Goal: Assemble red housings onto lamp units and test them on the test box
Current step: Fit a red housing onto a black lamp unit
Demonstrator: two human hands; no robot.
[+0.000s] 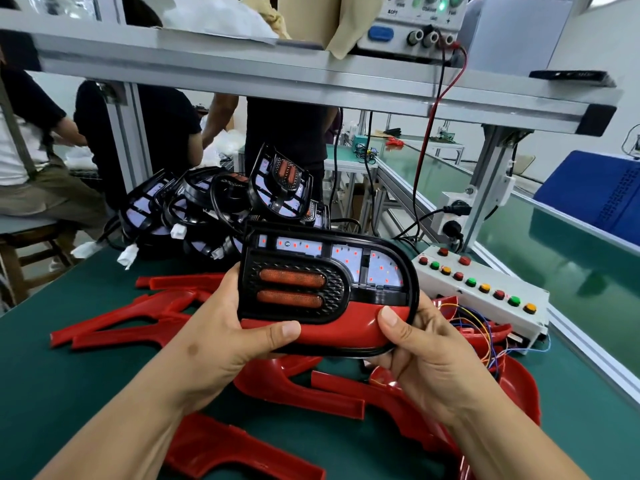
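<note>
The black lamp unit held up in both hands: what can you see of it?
The black plastic lamp unit is D-shaped. A textured panel holds two orange oblong lenses; white boards dotted with red LEDs show behind its frame. A glossy red housing covers its lower edge. The left hand and right hand grip it, thumbs on the red.

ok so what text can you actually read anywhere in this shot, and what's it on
"OFF": on the power supply front, above its blue button.
"+": above its rightmost terminal.
Other power supply labels: too blurred to read.
Blue crate: rows of print, too small to read.
Test box, lamp unit, red housing: no text visible.
</note>
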